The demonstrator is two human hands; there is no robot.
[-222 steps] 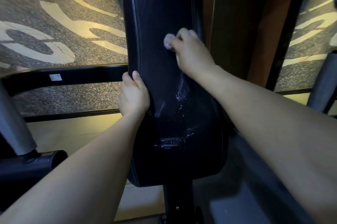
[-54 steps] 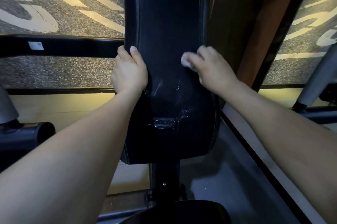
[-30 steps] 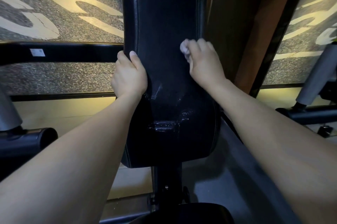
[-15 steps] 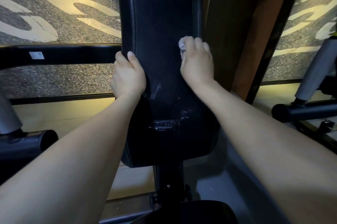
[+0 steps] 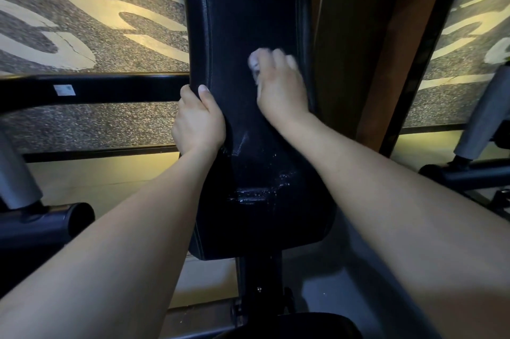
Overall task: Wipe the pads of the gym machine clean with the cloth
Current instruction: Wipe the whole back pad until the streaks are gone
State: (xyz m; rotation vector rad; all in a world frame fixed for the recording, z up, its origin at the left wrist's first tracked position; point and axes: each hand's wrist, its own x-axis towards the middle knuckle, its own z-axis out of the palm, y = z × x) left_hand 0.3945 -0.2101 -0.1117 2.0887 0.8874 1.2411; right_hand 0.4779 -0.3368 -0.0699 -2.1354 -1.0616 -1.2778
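While your left hand (image 5: pixel 197 120) is curled round the left edge of the pad (image 5: pixel 242 7), bracing it, your right hand (image 5: pixel 281 87) has the cloth (image 5: pixel 253 61) balled up under bent fingers, with only a pale bit poking out at the fingertips. That wad is pressed on the pad's face, over toward the right edge and a touch higher up than the left hand.

Thing to watch: the pad runs long, straight away from you, and the wet streaks (image 5: pixel 256 193) sit nearer you than the cloth does, down past both wrists near the bottom end. So the cloth is above the mess, not on it. Right hand's the only one that can get there, since the left is busy holding. I'd guess a pull straight back along the length does it, then maybe a pass on the left half, though it's too dark to say how clean that side is.
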